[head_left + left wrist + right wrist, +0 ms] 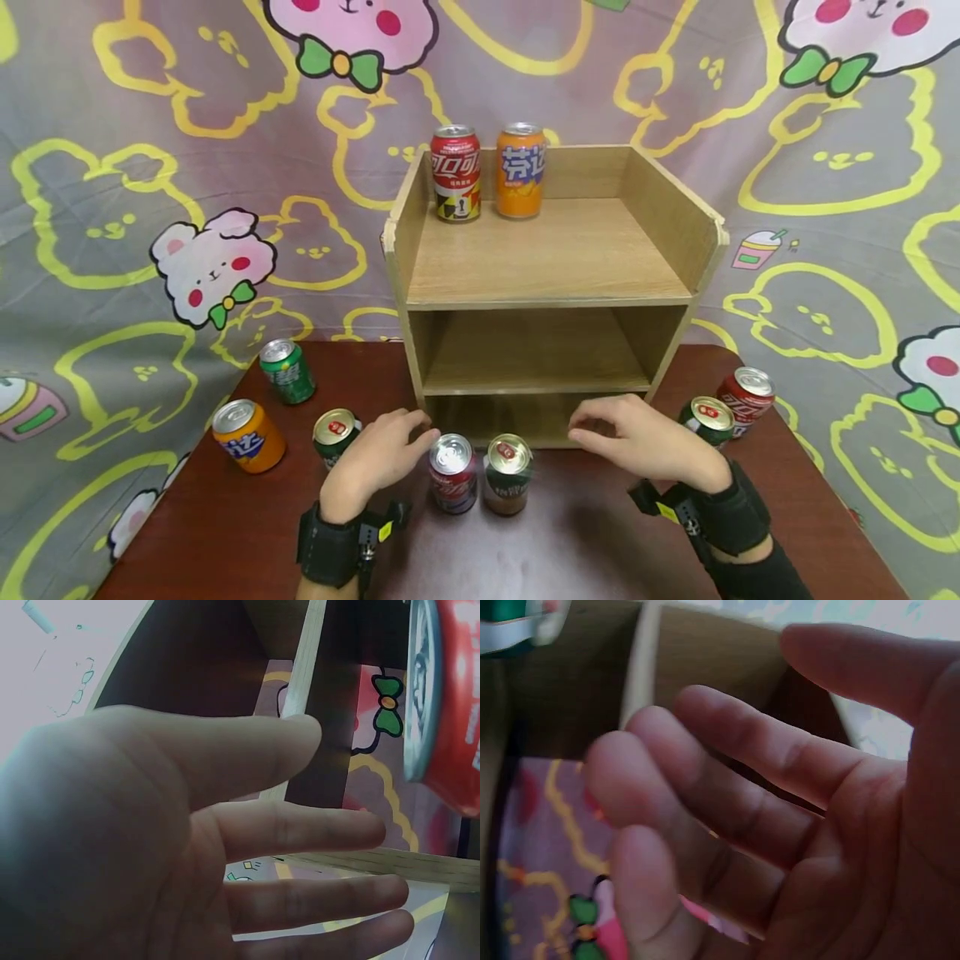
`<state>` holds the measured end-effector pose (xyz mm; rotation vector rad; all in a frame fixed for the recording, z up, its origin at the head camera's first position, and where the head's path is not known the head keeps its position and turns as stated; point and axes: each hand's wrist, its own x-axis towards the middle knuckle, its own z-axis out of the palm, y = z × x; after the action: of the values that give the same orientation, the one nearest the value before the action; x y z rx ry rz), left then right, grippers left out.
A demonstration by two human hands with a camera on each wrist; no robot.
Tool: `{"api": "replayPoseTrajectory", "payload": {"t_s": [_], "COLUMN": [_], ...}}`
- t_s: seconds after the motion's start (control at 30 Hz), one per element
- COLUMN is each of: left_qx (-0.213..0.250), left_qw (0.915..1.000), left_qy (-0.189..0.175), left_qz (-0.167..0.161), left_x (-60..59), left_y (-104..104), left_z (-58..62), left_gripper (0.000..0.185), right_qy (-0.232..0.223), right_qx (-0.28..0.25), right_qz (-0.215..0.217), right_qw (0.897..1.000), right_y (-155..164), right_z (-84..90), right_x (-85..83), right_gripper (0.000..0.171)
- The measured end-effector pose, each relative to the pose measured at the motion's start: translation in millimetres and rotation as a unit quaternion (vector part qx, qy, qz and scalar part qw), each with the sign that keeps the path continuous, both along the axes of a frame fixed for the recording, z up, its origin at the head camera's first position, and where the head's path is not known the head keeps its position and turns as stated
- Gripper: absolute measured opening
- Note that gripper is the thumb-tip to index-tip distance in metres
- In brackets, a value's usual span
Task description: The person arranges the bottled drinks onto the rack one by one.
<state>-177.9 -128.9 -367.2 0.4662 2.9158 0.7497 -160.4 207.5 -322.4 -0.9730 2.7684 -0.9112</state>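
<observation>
Two cans stand side by side on the table between my hands: a red cola can (453,475) and a dark green can with a gold top (508,475). My left hand (382,454) hovers just left of the red can, fingers loosely extended; the left wrist view shows a gap between its fingertips and the red can (457,705). To the right, my right hand (637,437) hangs in the air with relaxed fingers and nothing in it. A slice of a green can (506,628) shows at the corner of the right wrist view.
A wooden shelf (551,302) stands behind, with a red cola can (456,175) and an orange soda can (520,173) on top. At left are a green can (288,372), an orange can (250,437) and a dark green can (335,432); at right, a dark green can (708,421) and a red can (747,400).
</observation>
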Motion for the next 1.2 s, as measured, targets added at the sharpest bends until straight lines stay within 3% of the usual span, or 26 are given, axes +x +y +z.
{"api": "replayPoseTrajectory", "payload": {"t_s": [0.13, 0.27, 0.63, 0.73, 0.93, 1.07, 1.2], "left_qx": [0.003, 0.007, 0.022, 0.029, 0.005, 0.014, 0.057], "left_qw": [1.0000, 1.0000, 0.9979, 0.9960, 0.9861, 0.9876, 0.9925], "left_qy": [-0.006, -0.001, 0.060, 0.082, 0.131, 0.096, 0.029], "left_qz": [-0.001, -0.003, 0.001, 0.019, 0.102, 0.123, 0.105], "left_x": [-0.3, -1.2, -11.7, -15.4, -19.4, -21.2, -25.6], "left_y": [0.2, -1.2, -20.1, -30.5, -58.2, -83.2, -106.4], "left_z": [-2.0, -2.0, -3.3, -6.8, -16.3, -22.1, -33.6], "left_gripper": [0.035, 0.034, 0.027, 0.026, 0.036, 0.058, 0.078], "right_qy": [-0.039, -0.049, -0.085, -0.092, -0.099, -0.096, -0.097], "right_qx": [-0.007, -0.006, 0.007, 0.007, 0.007, 0.006, 0.003], "right_qz": [-0.024, -0.056, -0.060, -0.057, -0.050, -0.047, -0.048], "right_qw": [0.999, 0.997, 0.995, 0.994, 0.994, 0.994, 0.994], "right_y": [2.2, 3.4, -0.3, -1.0, 0.1, 3.6, 9.2], "right_z": [-31.2, -50.6, -65.5, -67.4, -71.2, -71.6, -70.0], "right_x": [0.1, -1.4, -5.7, -6.4, -7.0, -8.2, -10.0], "right_gripper": [0.016, 0.023, 0.030, 0.031, 0.027, 0.026, 0.027]}}
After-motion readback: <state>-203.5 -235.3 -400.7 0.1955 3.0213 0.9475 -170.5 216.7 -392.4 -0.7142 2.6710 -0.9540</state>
